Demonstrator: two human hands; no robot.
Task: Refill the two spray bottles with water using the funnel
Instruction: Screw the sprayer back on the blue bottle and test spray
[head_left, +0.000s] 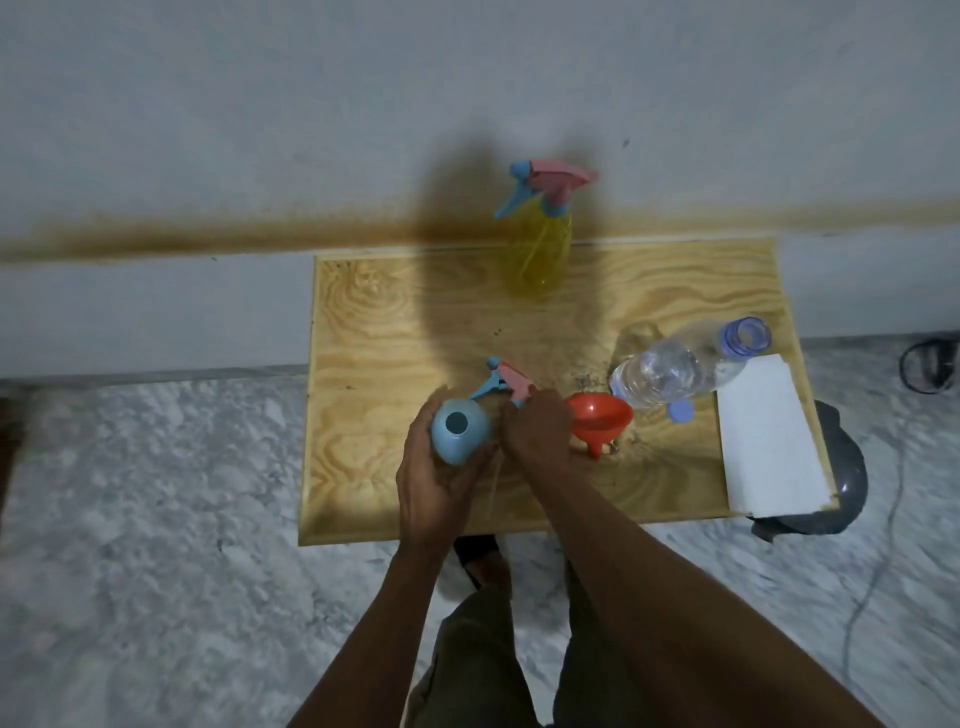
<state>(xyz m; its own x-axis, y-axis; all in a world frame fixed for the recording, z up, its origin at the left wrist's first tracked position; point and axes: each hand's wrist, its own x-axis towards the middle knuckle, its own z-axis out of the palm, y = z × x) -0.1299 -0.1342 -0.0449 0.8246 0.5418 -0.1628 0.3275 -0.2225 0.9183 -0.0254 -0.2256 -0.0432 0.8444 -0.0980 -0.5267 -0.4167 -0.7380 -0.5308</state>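
From my remote seat this reads as a plain room in a home, not a lab or workshop. I see a marble-patterned floor (156, 493), a bare grey wall (260, 104) with a brownish stain band (208, 239) across it, and a small plywood table (374, 322) pushed against the far wall. A cable (878, 561) trails over the floor at right.

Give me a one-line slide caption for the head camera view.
Left hand steadies the opened blue bottle; right hand holds its sprayer beside the funnel.
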